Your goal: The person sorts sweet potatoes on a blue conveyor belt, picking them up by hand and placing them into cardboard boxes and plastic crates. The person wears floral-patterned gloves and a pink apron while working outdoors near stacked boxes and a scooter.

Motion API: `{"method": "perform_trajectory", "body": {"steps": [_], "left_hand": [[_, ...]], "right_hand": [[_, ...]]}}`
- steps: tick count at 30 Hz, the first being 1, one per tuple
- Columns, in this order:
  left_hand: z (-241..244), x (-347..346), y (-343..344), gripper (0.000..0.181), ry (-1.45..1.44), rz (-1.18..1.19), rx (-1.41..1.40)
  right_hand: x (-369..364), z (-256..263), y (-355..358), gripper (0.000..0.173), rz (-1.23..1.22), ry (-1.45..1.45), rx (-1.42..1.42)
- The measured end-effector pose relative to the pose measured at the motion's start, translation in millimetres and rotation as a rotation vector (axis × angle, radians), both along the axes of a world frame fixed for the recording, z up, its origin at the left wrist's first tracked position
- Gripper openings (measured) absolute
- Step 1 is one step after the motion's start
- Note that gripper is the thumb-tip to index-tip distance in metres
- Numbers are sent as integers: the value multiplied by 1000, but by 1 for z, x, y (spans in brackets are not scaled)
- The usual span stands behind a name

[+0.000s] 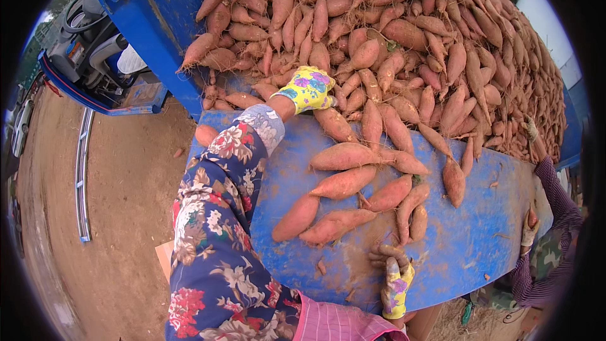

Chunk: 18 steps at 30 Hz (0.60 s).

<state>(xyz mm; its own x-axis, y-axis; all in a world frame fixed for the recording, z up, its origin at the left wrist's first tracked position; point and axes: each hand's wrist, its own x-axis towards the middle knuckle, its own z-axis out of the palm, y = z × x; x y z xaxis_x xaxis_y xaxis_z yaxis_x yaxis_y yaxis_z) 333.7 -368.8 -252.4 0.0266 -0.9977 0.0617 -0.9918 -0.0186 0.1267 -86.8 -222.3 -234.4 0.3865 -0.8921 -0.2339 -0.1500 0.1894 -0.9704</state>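
Observation:
My left hand (309, 89), in a yellow floral glove, reaches to the lower edge of a large heap of sweet potatoes (407, 33). Its fingers curl down against the roots there; whether one is gripped is hidden by the hand. Near the front edge of the blue board (293, 265), my right hand (396, 279) wears a similar glove with soiled fingers. Those fingers are slightly bent and apart from the thumb, with nothing seen between them. Between my hands lie several loose sweet potatoes, among them a pointed one (343, 182) and a paler small one (419, 222).
A blue metal side panel (156, 23) rises at the left of the heap. Beyond it stand a vehicle seat and steering wheel (78, 21). A metal ladder (83, 175) lies on dirt ground. At right, a co-worker's gloved hand (530, 227) holds a sweet potato; another glove (531, 129) touches the heap.

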Motion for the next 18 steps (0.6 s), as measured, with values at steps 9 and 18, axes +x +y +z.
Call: {"method": "perform_trajectory", "body": {"steps": [9,18], "left_hand": [[-3,4,-6,71,62,123,81],[12,16,19,48,161,192,-27]], "right_hand": [[4,-2,0,37,35,13,-60],[-2,-2,-2,31,34,63,-72]]}}
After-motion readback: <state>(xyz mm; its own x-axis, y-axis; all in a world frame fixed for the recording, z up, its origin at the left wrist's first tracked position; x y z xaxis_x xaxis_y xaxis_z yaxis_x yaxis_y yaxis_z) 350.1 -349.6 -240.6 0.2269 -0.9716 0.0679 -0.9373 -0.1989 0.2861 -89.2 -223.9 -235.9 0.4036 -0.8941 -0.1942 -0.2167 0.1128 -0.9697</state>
